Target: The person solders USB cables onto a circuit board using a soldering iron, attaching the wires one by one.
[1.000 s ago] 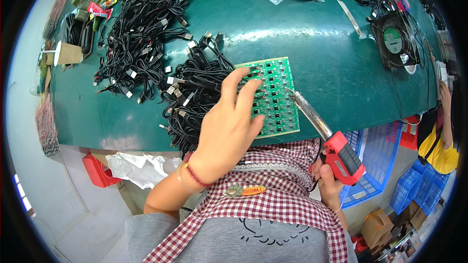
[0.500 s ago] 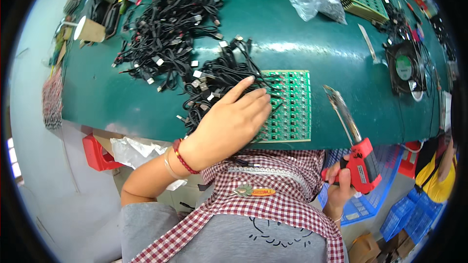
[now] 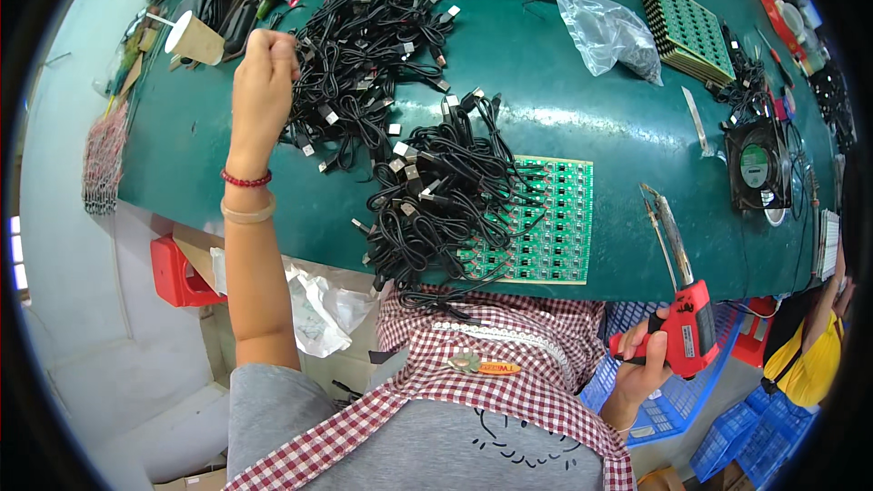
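Observation:
My right hand (image 3: pixel 641 371) grips a red and black soldering gun (image 3: pixel 696 332), its metal tip pointing up and away over the table's near edge. My left hand (image 3: pixel 261 95) is stretched out to the left side of a big heap of black USB cables (image 3: pixel 350 64). Its fingers are curled closed; what they hold, if anything, is hidden. In front of me lies a green circuit board panel (image 3: pixel 568 218) with rows of small parts. A bundle of black cables (image 3: pixel 441 191) covers its left side, with thin wire ends reaching onto the rows.
At the back stand stacked circuit boards (image 3: pixel 687 27) beside a clear plastic bag (image 3: pixel 605 27). A black fan (image 3: pixel 757 164) is on the right, near a metal strip (image 3: pixel 697 118). A paper cup (image 3: pixel 195 39) lies tilted at far left. Blue crates (image 3: pixel 755 427) sit below.
My left hand has left the cables over the board and swung left and away to the far heap, its fingers now curled. The soldering gun stays in my right hand, slightly shifted.

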Demonstrator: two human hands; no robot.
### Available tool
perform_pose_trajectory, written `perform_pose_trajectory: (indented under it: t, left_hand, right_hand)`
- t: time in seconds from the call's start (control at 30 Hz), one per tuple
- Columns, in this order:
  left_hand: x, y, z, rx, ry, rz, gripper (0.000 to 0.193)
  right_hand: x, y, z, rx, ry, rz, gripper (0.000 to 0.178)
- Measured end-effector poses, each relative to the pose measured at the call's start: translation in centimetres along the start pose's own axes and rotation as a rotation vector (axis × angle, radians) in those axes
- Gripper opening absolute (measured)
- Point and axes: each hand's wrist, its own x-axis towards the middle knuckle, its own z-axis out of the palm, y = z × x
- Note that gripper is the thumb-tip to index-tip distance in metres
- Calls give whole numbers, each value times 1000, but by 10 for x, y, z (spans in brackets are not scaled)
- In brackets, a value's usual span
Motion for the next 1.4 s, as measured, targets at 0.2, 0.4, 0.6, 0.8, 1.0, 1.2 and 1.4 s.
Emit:
perform_pose_trajectory:
  t: [0.2, 0.4, 0.6, 0.8, 1.0, 1.2, 1.4]
  left_hand:
    - [-5, 11, 19, 580, -22, -56, 40]
    - [6, -3, 36, 408, -128, -7, 32]
    - [-5, 54, 3, -843, -139, -293, 39]
    - [-85, 131, 40, -1879, -643, -726, 52]
    - [-136, 165, 69, -2188, -566, -906, 41]
    - [-143, 168, 66, -1952, -541, -868, 46]
    - [-154, 167, 64, -1214, -426, -407, 66]
  right_hand:
    - [3, 1, 4, 36, 47, 11, 32]
    - [7, -6, 17, 22, -8, -64, 32]
    - [8, -13, 18, 35, 76, -26, 32]
    - [27, -26, 60, 142, 74, 99, 35]
    - [35, -26, 107, 88, -131, 176, 48]
    - [40, -30, 108, 1, -233, 105, 30]
    - [38, -34, 105, -77, -294, 198, 15]
